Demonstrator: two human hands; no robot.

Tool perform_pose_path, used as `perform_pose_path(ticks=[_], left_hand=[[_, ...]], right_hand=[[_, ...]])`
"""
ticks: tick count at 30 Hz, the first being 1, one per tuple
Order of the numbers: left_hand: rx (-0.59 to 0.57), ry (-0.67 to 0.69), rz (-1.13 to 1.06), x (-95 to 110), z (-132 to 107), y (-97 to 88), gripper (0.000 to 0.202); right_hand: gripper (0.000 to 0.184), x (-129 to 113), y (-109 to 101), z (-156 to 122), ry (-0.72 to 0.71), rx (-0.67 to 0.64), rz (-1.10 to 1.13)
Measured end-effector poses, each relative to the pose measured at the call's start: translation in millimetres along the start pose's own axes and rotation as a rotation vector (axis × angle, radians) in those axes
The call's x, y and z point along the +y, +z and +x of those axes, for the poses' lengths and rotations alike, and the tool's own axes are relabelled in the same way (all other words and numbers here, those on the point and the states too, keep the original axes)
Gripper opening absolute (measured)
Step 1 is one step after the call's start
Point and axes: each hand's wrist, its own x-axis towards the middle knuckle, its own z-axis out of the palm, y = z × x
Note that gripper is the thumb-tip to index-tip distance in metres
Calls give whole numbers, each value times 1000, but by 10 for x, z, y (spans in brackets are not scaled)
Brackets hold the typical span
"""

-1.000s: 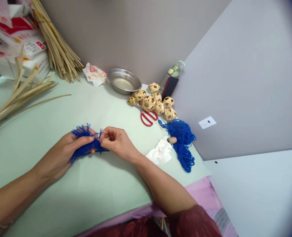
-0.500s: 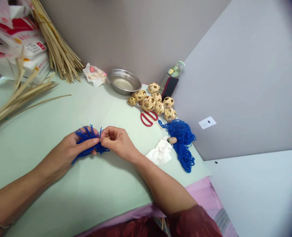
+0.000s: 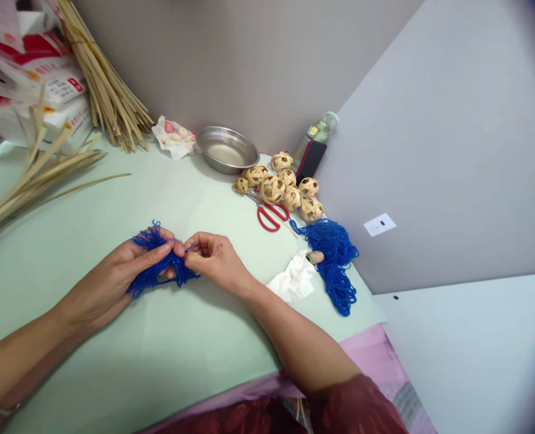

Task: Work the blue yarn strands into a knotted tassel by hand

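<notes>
My left hand (image 3: 109,283) is closed around a small bundle of blue yarn (image 3: 156,265), whose frayed ends stick out above and below the fingers. Touching it from the right, my right hand (image 3: 215,260) pinches a strand of the same blue yarn at the bundle's middle. Both hands hover just above the pale green table (image 3: 177,349). A larger skein of blue yarn (image 3: 335,259) lies to the right, beside a crumpled white tissue (image 3: 294,278).
Red-handled scissors (image 3: 270,216) lie by several woven bamboo balls (image 3: 285,188). Behind stand a metal bowl (image 3: 226,147), a phone (image 3: 311,160) and a bottle (image 3: 322,128). Bamboo strips (image 3: 100,84) lean at the back left, more strips (image 3: 37,175) lie left. Grey partition walls close the back and right.
My left hand has shifted the yarn bundle slightly, its frayed top now higher and further left. My right hand stays at the bundle's middle, pinching a strand.
</notes>
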Motion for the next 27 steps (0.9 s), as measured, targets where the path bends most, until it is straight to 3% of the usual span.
perform_pose_path(ticks=[7, 14, 27], left_hand=[[18, 90, 82, -71, 32, -4, 33], [29, 45, 183, -37, 35, 71, 29], [20, 22, 26, -61, 32, -27, 41]], right_hand=[[14, -20, -7, 4, -35, 42, 12], [17, -21, -2, 6, -53, 29, 16], [18, 34, 8, 16, -26, 2, 5]])
